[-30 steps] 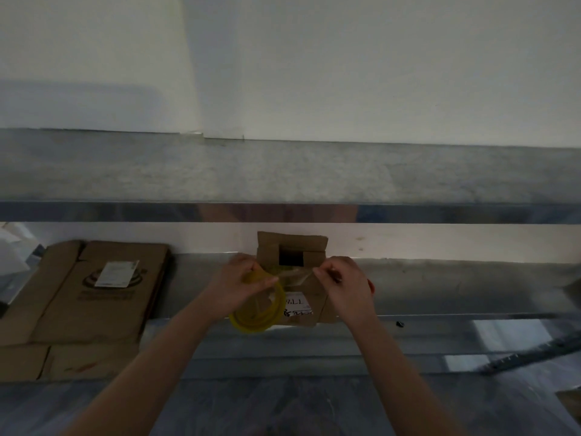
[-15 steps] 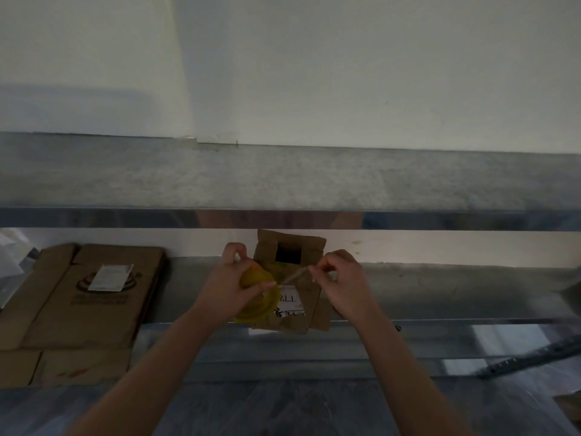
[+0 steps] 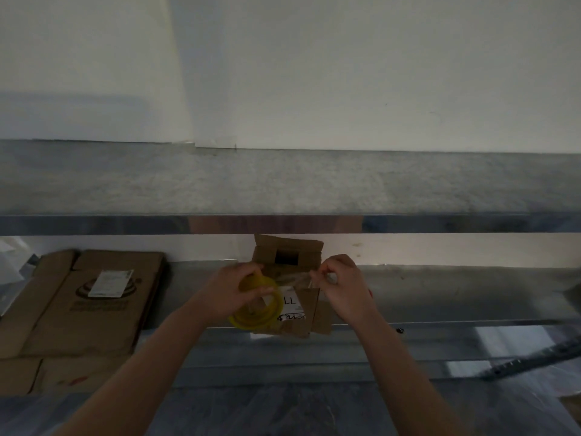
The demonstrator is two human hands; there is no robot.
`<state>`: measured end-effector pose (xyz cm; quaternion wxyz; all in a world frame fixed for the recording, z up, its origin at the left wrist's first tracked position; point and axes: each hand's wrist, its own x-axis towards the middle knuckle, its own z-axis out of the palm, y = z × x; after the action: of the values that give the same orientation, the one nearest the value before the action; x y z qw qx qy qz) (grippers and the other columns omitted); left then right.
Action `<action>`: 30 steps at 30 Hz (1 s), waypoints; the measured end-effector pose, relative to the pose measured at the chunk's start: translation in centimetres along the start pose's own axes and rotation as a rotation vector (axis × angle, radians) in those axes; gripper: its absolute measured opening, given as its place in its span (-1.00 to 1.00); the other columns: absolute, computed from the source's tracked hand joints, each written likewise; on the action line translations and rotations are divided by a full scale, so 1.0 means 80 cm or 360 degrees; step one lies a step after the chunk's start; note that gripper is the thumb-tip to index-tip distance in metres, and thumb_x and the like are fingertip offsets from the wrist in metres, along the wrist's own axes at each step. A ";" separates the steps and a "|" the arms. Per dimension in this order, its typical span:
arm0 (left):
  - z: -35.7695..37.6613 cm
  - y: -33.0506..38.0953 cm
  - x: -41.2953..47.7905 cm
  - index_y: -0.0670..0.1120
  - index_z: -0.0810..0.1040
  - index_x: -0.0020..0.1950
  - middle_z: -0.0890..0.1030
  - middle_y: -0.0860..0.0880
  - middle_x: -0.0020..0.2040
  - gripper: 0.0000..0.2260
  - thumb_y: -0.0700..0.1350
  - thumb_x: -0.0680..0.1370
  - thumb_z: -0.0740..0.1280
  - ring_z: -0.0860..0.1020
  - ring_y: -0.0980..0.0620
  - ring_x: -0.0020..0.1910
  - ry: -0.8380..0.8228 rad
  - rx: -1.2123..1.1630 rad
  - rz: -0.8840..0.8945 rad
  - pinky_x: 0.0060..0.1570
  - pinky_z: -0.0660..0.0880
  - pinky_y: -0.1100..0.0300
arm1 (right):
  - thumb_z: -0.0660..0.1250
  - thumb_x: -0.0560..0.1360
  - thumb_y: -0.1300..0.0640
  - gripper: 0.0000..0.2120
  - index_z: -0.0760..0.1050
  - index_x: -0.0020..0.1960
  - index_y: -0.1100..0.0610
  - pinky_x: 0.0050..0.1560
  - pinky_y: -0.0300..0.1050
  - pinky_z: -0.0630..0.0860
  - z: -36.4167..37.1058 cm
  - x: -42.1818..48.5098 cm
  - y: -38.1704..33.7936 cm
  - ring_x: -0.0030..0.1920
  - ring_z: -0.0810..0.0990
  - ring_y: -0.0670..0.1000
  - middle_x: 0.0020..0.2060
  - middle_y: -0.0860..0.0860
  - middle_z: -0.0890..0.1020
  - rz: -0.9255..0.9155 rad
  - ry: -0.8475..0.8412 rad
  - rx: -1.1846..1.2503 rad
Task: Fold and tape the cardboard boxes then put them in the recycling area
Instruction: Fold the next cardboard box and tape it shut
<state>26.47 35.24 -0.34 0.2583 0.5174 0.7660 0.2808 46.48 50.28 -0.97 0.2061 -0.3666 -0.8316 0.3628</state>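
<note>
While the small cardboard box (image 3: 314, 306) lies folded near the middle of the lower shelf (image 3: 440, 294), close to its front edge, the taping looks only half done. The left hand (image 3: 229, 294) has its fingers curled round a yellow tape roll (image 3: 251, 322), held just over the box's left part. The right hand (image 3: 342, 287) pinches the free end of the tape between thumb and fingertips above the box's right side. A clear strip (image 3: 292, 278) runs between the two hands across the box; whether it touches the cardboard yet cannot be told in this dim light.

Judging from this, folding is finished for this box. Pressing the strip down, cutting it and carrying the box to the recycling area are left.

Counted: one small box in hand, one tape roll, two hands at work. Toward the shelf's left end sits a pile of flattened boxes (image 3: 94, 325), at least two, the top one bearing a white label (image 3: 110, 283). Whether those are taped is not visible. An upper shelf (image 3: 283, 184) runs above.
</note>
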 end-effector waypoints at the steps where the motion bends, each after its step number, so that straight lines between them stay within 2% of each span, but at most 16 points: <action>1: -0.001 0.001 0.002 0.21 0.48 -0.08 0.58 0.15 -0.03 -0.77 0.31 0.41 0.31 0.55 0.18 -0.11 0.0019 -0.0033 -0.0016 -0.20 0.45 0.35 | 0.40 0.51 0.04 -0.81 0.48 -0.24 0.02 -0.04 -0.43 0.35 -0.001 0.000 0.000 -0.02 0.48 -0.20 -0.01 -0.08 0.49 -0.0019 0.0031 0.0043; 3: -0.005 0.005 0.007 0.18 0.47 -0.10 0.60 0.10 -0.15 -0.73 0.35 0.41 0.26 0.56 0.16 -0.19 0.0043 -0.0027 -0.0032 -0.23 0.48 0.31 | 0.42 0.51 0.07 -0.81 0.49 -0.25 0.04 0.20 -0.24 0.36 -0.007 0.004 0.001 0.20 0.44 -0.18 0.19 -0.10 0.48 -0.0051 0.0039 0.0135; 5: -0.008 0.008 0.012 0.16 0.47 -0.09 0.60 0.08 -0.18 -0.73 0.33 0.43 0.25 0.56 0.16 -0.20 0.0016 0.0033 -0.0035 -0.23 0.47 0.31 | 0.41 0.52 0.09 -0.81 0.50 -0.24 0.04 0.34 -0.18 0.19 -0.014 0.011 0.000 0.42 0.24 -0.16 0.40 -0.14 0.36 -0.0069 -0.0059 0.0195; 7: -0.010 0.008 0.015 0.16 0.46 -0.10 0.59 0.07 -0.18 -0.79 0.26 0.48 0.28 0.56 0.16 -0.21 -0.0012 0.0063 -0.0050 -0.26 0.42 0.35 | 0.39 0.54 0.11 -0.80 0.46 -0.25 0.03 0.37 -0.21 0.09 -0.018 0.019 0.000 0.48 0.13 -0.20 0.44 -0.17 0.29 -0.0073 -0.0201 0.0314; 8: -0.011 0.008 0.016 0.15 0.46 -0.10 0.59 0.07 -0.18 -0.80 0.25 0.49 0.29 0.55 0.16 -0.22 -0.0023 0.0068 -0.0057 -0.28 0.40 0.37 | 0.37 0.55 0.11 -0.79 0.45 -0.24 0.03 0.38 -0.19 0.10 -0.018 0.021 0.001 0.48 0.17 -0.19 0.43 -0.17 0.33 -0.0044 -0.0265 0.0385; 10: -0.012 0.007 0.015 0.14 0.46 -0.09 0.58 0.07 -0.17 -0.78 0.26 0.49 0.27 0.54 0.17 -0.21 -0.0043 0.0092 -0.0059 -0.31 0.35 0.42 | 0.34 0.56 0.08 -0.79 0.45 -0.25 -0.02 0.28 -0.08 0.30 -0.015 0.023 0.003 0.31 0.44 -0.09 0.22 -0.11 0.57 0.0054 -0.0355 0.0485; 12: -0.012 0.004 0.014 0.11 0.47 -0.05 0.53 0.09 -0.08 -0.75 0.27 0.49 0.26 0.50 0.17 -0.16 -0.0061 0.0185 -0.0049 -0.29 0.32 0.41 | 0.32 0.56 0.04 -0.76 0.45 -0.29 -0.10 0.08 0.04 0.44 -0.008 0.020 0.008 0.06 0.58 0.02 -0.08 0.04 0.65 0.0117 -0.0353 0.0510; 14: -0.009 0.001 0.014 0.09 0.50 0.01 0.41 0.10 0.06 -0.74 0.24 0.50 0.28 0.43 0.16 0.00 -0.0045 0.0272 -0.0009 -0.17 0.32 0.38 | 0.32 0.57 0.02 -0.75 0.46 -0.28 -0.12 0.09 0.09 0.50 -0.003 0.015 0.013 0.04 0.62 0.06 -0.14 0.02 0.67 0.0152 -0.0312 0.0486; 16: -0.007 -0.002 0.015 0.07 0.52 0.03 0.35 0.12 0.21 -0.71 0.24 0.49 0.27 0.32 0.19 0.25 -0.0041 0.0268 0.0074 0.01 0.32 0.29 | 0.31 0.58 -0.01 -0.79 0.46 -0.24 -0.09 0.02 0.04 0.51 -0.001 0.012 0.015 -0.03 0.63 0.02 -0.17 -0.01 0.67 0.0130 -0.0268 0.0446; 18: -0.006 -0.004 0.016 0.04 0.53 0.03 0.35 0.15 0.31 -0.66 0.26 0.48 0.22 0.28 0.20 0.33 -0.0077 0.0192 0.0112 0.12 0.32 0.21 | 0.29 0.58 -0.04 -0.79 0.44 -0.23 -0.07 -0.03 0.00 0.52 0.001 0.012 0.014 -0.03 0.64 0.01 -0.15 0.00 0.68 0.0121 -0.0238 0.0416; 20: -0.008 -0.004 0.019 0.04 0.52 0.01 0.50 0.08 0.24 -0.69 0.24 0.50 0.22 0.48 0.11 0.16 -0.0117 0.0102 0.0103 0.06 0.46 0.09 | 0.27 0.59 -0.03 -0.79 0.43 -0.21 -0.05 -0.04 0.00 0.54 0.003 0.013 0.014 -0.01 0.64 0.05 -0.13 0.05 0.67 0.0107 -0.0227 0.0361; 22: -0.013 -0.002 0.024 0.01 0.51 -0.02 0.54 0.02 0.00 -0.67 0.24 0.50 0.20 0.51 0.07 -0.06 -0.0116 0.0066 0.0138 -0.04 0.48 0.04 | 0.25 0.61 -0.01 -0.80 0.43 -0.16 0.02 -0.14 -0.17 0.51 0.005 0.014 0.016 -0.11 0.62 -0.02 -0.15 0.09 0.66 0.0081 -0.0214 0.0311; 23: -0.018 0.001 0.028 -0.01 0.50 -0.03 0.52 0.02 -0.04 -0.66 0.24 0.50 0.19 0.49 0.08 -0.08 -0.0112 0.0080 0.0165 -0.05 0.47 0.06 | 0.24 0.62 -0.01 -0.80 0.41 -0.16 0.02 -0.25 -0.31 0.44 0.007 0.014 0.016 -0.20 0.59 -0.10 -0.20 0.08 0.64 0.0071 -0.0193 0.0279; 25: -0.029 0.007 0.038 -0.01 0.48 -0.03 0.49 0.04 -0.04 -0.66 0.23 0.50 0.16 0.48 0.10 -0.06 -0.0126 0.0148 0.0212 -0.02 0.46 0.07 | 0.23 0.63 0.01 -0.79 0.36 -0.19 -0.05 -0.34 -0.42 0.37 0.008 0.015 0.014 -0.35 0.48 -0.24 -0.34 -0.03 0.53 0.0050 -0.0125 0.0204; 28: -0.047 0.019 0.053 0.09 0.47 0.00 0.55 0.06 -0.04 -0.66 0.31 0.48 0.15 0.51 0.08 -0.04 -0.0233 0.0217 0.0158 0.01 0.48 -0.01 | 0.22 0.64 0.04 -0.74 0.29 -0.22 -0.10 -0.36 -0.45 0.36 0.012 0.017 0.014 -0.41 0.44 -0.30 -0.43 -0.11 0.43 0.0021 -0.0029 0.0144; 30: -0.055 0.024 0.058 0.17 0.47 0.03 0.58 0.11 -0.02 -0.61 0.40 0.42 0.16 0.54 0.12 -0.03 -0.0290 0.0226 0.0036 0.00 0.49 0.05 | 0.22 0.64 0.04 -0.72 0.27 -0.22 -0.13 -0.36 -0.41 0.38 0.014 0.017 0.016 -0.39 0.46 -0.30 -0.43 -0.12 0.43 -0.0022 0.0002 0.0126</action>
<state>23.13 39.47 3.66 0.2863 0.5664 0.7514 0.1804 45.49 51.38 -2.56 0.2235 -0.3527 -0.8189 0.3938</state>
